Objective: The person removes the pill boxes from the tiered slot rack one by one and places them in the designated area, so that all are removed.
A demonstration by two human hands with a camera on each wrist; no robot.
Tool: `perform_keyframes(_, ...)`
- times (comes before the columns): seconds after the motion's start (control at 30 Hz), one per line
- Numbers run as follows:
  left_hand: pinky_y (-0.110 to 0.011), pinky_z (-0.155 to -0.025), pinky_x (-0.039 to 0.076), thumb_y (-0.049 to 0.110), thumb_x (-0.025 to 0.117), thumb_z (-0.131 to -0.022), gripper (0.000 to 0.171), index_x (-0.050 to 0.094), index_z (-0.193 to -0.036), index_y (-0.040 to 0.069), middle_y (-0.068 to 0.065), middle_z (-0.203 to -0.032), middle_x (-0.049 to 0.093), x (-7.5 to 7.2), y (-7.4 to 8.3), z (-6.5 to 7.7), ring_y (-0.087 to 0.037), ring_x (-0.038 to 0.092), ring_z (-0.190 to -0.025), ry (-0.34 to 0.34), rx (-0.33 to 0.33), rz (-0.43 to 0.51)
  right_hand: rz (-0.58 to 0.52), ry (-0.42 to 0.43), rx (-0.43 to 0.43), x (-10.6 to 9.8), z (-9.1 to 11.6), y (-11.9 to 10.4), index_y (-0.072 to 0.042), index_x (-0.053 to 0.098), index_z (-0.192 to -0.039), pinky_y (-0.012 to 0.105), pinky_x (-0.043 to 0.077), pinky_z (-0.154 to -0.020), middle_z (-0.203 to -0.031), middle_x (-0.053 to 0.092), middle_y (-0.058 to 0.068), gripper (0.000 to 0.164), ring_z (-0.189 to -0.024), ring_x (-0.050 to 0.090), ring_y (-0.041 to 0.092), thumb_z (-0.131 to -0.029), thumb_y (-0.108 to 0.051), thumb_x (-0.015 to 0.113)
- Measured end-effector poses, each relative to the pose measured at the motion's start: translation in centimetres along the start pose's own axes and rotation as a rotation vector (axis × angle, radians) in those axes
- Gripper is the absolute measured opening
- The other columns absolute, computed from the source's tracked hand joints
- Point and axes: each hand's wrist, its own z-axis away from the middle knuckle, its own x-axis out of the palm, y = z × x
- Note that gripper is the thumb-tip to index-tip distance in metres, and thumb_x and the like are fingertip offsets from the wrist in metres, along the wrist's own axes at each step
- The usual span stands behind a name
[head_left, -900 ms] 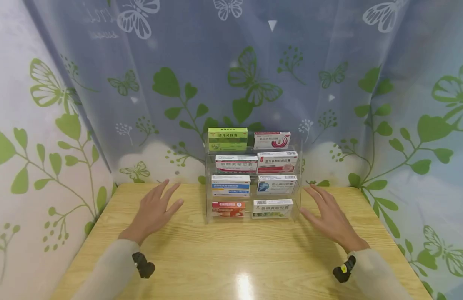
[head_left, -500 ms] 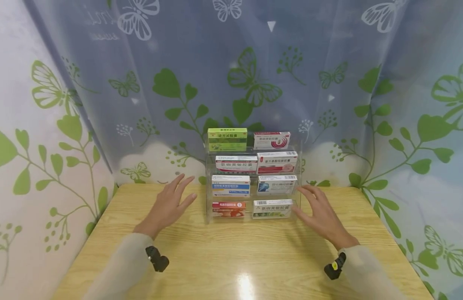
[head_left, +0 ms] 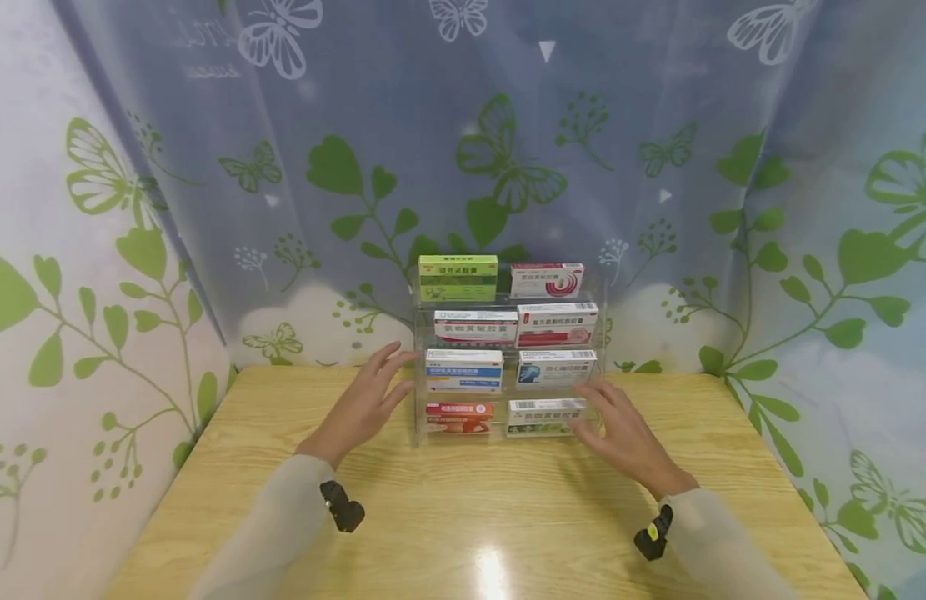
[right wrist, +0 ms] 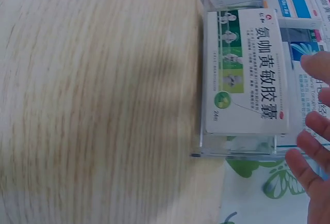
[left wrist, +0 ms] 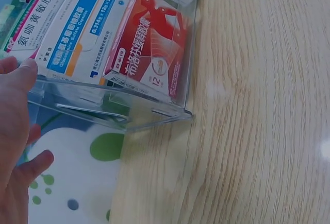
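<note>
A clear tiered display rack (left wrist: 154, 112) holds medicine boxes, two to a tier. My left hand (head_left: 361, 406) is at the rack's left side, fingers loosely extended. In the left wrist view its thumb overlaps the rack's edge near a white, blue and orange box (left wrist: 77, 33); a red box (left wrist: 152, 44) sits on the front tier. My right hand (head_left: 629, 433) reaches over the rack's lower right, fingers spread and loosely bent. It is beside a white box with green pictures (right wrist: 247, 74) and a white and blue box (head_left: 556, 370). Neither hand holds anything.
A green box (head_left: 457, 279) and a white box with a pink swirl (head_left: 547, 282) stand on the top tier. The rack stands toward the back of a light wooden table (head_left: 447, 517). Patterned curtain (head_left: 402, 92) hangs behind and on both sides.
My left hand has moved right and up to the rack's left side. My right hand has moved left, now overlapping the rack's lower right. The rack and boxes stay put.
</note>
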Motion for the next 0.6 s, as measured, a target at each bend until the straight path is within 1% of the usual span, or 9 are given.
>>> perform_keyframes(0.07, -0.062, -0.112, 0.038, 0.031, 0.049, -0.106, 0.049, 0.036, -0.154, 0.031, -0.003, -0.166, 0.017, 0.2, 0.0, -0.2, -0.034, 0.035, -0.145, -0.011, 0.001, 0.017, -0.001, -0.005, -0.021, 0.3, -0.1, 0.0, -0.011, 0.056, -0.140, 0.057, 0.046, -0.103, -0.137, 0.053, 0.009, 0.053, -0.127, 0.049, 0.031, -0.092, -0.026, 0.074)
perform_keyframes(0.17, -0.060, -0.112, 0.040, 0.026, 0.053, -0.105, 0.051, 0.037, -0.153, 0.027, -0.005, -0.165, 0.019, 0.5, 0.0, -0.5, -0.035, 0.037, -0.144, -0.018, 0.002, 0.028, 0.006, 0.002, -0.060, 0.7, -0.2, 0.1, -0.010, 0.060, -0.136, 0.056, 0.047, -0.103, -0.136, 0.056, 0.010, 0.049, -0.126, 0.051, 0.030, -0.091, -0.024, 0.075)
perform_keyframes(0.27, -0.056, -0.108, 0.046, 0.021, 0.056, -0.104, 0.052, 0.039, -0.152, 0.023, -0.008, -0.164, 0.023, 0.9, 0.0, -0.7, -0.037, 0.046, -0.136, -0.022, 0.000, 0.063, 0.019, 0.002, -0.078, 0.9, -0.4, 0.1, -0.011, 0.062, -0.133, 0.054, 0.047, -0.102, -0.134, 0.058, 0.010, 0.046, -0.123, 0.052, 0.030, -0.091, -0.022, 0.076)
perform_keyframes(0.37, -0.048, -0.105, 0.051, 0.017, 0.057, -0.103, 0.053, 0.039, -0.152, 0.022, -0.007, -0.162, 0.028, 1.4, -0.1, -0.9, -0.034, 0.055, -0.129, -0.020, -0.002, 0.098, 0.038, 0.001, -0.099, 1.2, -0.6, 0.4, -0.011, 0.065, -0.130, 0.052, 0.049, -0.099, -0.131, 0.060, 0.010, 0.043, -0.119, 0.053, 0.028, -0.090, -0.018, 0.077)
perform_keyframes(0.5, -0.039, -0.100, 0.055, 0.013, 0.058, -0.102, 0.054, 0.039, -0.152, 0.022, -0.004, -0.158, 0.035, 2.0, 0.0, -1.2, -0.026, 0.062, -0.120, 0.009, 0.001, 0.111, 0.074, 0.012, -0.143, 1.4, -0.8, 0.8, -0.011, 0.067, -0.125, 0.046, 0.051, -0.091, -0.124, 0.064, 0.008, 0.040, -0.111, 0.055, 0.026, -0.087, -0.007, 0.078)
perform_keyframes(0.6, -0.037, -0.098, 0.056, 0.010, 0.059, -0.101, 0.054, 0.041, -0.151, 0.022, -0.005, -0.155, 0.039, 2.4, 0.1, -1.3, -0.025, 0.063, -0.117, 0.043, 0.000, 0.126, 0.098, 0.025, -0.170, 1.4, -0.9, 1.0, -0.009, 0.069, -0.122, 0.043, 0.051, -0.086, -0.118, 0.065, 0.007, 0.039, -0.106, 0.054, 0.024, -0.085, -0.001, 0.078)
